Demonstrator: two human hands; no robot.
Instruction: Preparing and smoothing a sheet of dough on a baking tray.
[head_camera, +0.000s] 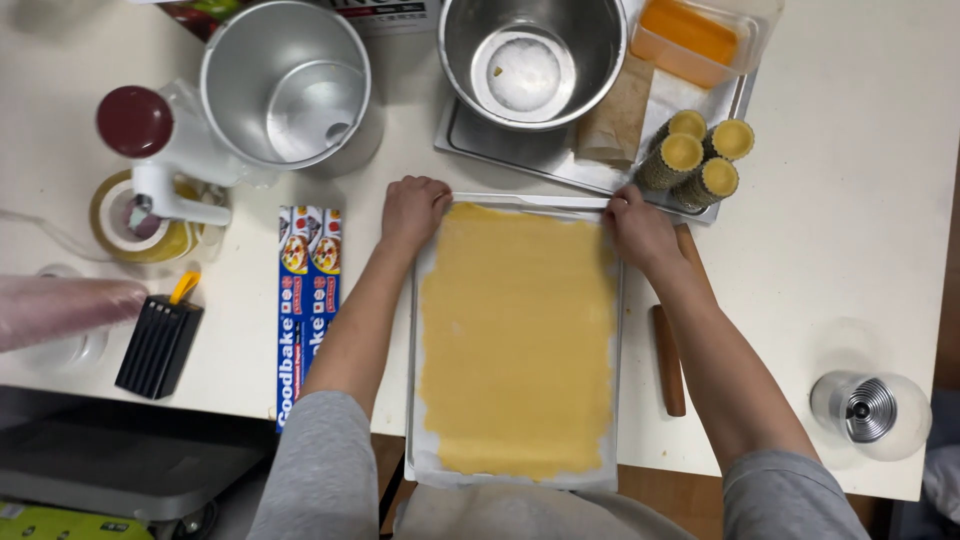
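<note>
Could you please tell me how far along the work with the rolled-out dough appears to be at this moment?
Done: the dough sheet lies flat and even on paper over the tray, and the rolling pin is set aside. In hand: the left hand and right hand grip the paper's far corners. Left, judging by the sheet: it is uncut, and beside the four filled tart moulds no empty ones are visible.

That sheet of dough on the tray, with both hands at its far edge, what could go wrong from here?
The tray overhangs the table's near edge, so a push or pull could tip it off. The left hand and right hand grip the far corners of the paper; an uneven pull might crack the thin dough. The rolling pin lies under the right forearm and could get knocked off the table.
</note>
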